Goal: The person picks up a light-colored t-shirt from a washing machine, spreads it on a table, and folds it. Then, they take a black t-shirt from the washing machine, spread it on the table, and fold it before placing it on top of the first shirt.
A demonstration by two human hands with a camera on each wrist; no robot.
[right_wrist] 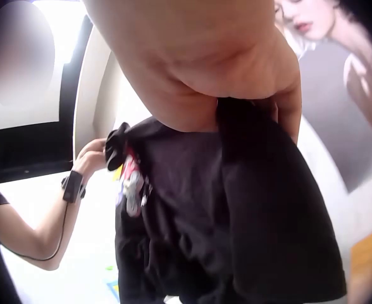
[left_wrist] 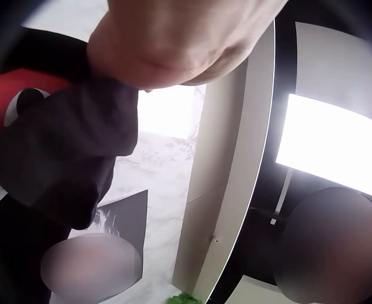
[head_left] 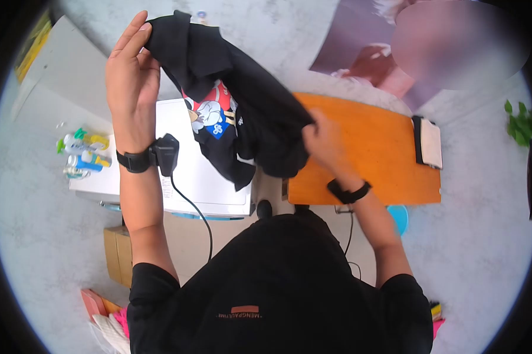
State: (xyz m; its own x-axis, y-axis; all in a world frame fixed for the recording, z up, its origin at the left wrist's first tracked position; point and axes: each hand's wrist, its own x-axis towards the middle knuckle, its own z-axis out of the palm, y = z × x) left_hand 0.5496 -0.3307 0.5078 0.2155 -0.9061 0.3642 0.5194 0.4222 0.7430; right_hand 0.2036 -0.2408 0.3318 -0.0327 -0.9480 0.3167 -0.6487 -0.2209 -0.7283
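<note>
A black garment [head_left: 266, 106] with a colourful cartoon print [head_left: 214, 112] hangs between my two hands, raised over the white-topped unit and the orange table. My left hand [head_left: 133, 74], up at the far left, pinches one end of the cloth between thumb and fingers. At the other end, my right hand [head_left: 325, 141] grips the garment's edge, slightly blurred in the head view. In the right wrist view the cloth [right_wrist: 274, 209] drops in folds below that hand, whose fingertips are partly hidden behind it. Bunched fabric [left_wrist: 66, 145] hangs under my left hand in the left wrist view.
A white-topped unit [head_left: 177, 189] stands at left, several bottles [head_left: 86, 150] beside it. On the orange table [head_left: 366, 147] lies a black-and-white item [head_left: 428, 141]. A cardboard box [head_left: 118, 253], blue bucket [head_left: 399, 218], plant [head_left: 518, 124] and wall poster [head_left: 366, 53] surround the area.
</note>
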